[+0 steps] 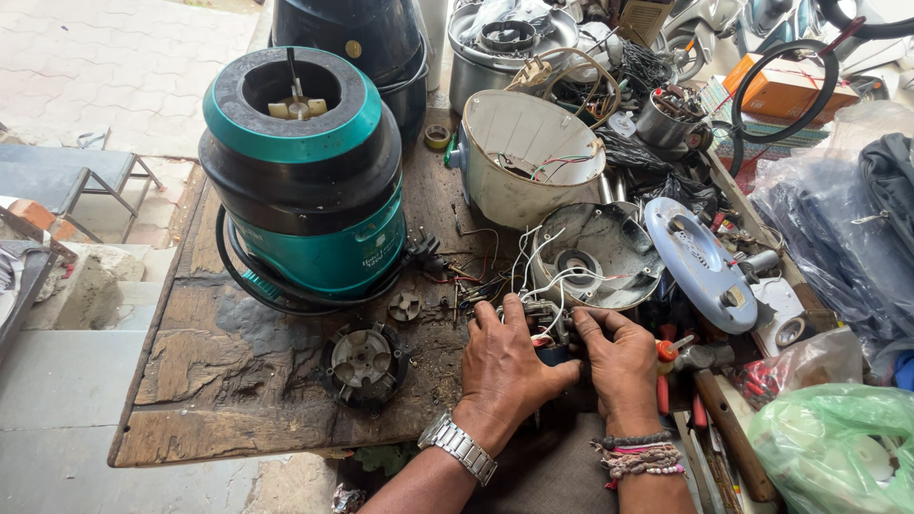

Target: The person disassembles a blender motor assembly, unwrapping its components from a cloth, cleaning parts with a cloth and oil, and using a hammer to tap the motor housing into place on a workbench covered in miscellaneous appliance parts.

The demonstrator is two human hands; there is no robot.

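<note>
Presently, one head view, looking down at a cluttered repair surface (219, 381) of worn wood.

Packages: orange box (783, 88) at top right, flat, lying on a patterned carton; green plastic bag (828, 447) at bottom right, crumpled; clear plastic bag (838, 228) at right edge over dark cloth.
Labels: pale printed mark on the lower front of the teal grinder (309, 181); small round gold sticker on the black drum (362, 38) behind it.
Left hand (505, 371): fingers curled together around a small wired part (545, 333), thumb pressing its right side; metal watch (459, 447) on the wrist.
Right hand (619, 357): fingers bent and closed on the same part from the right; bead bracelets (636, 457) on the wrist.
Held part, place: between both hands, at the near edge of the surface, just in front of the round metal base (595, 252); white wires run from it up to that base.
Around: pale pot shell (524, 157) on its side, loose wires inside; grey-blue disc (700, 262) leaning right of the base; black round coupling (362, 362) left of the left hand; small gear piece (405, 306) near the grinder's black cord.
In the way: hammer (714, 400) and red-handled tools just beside the right hand.
Hard to make out: the held part is mostly covered by both hands, so its kind cannot be told; the heap at top centre is a tangle of wires and parts.
</note>
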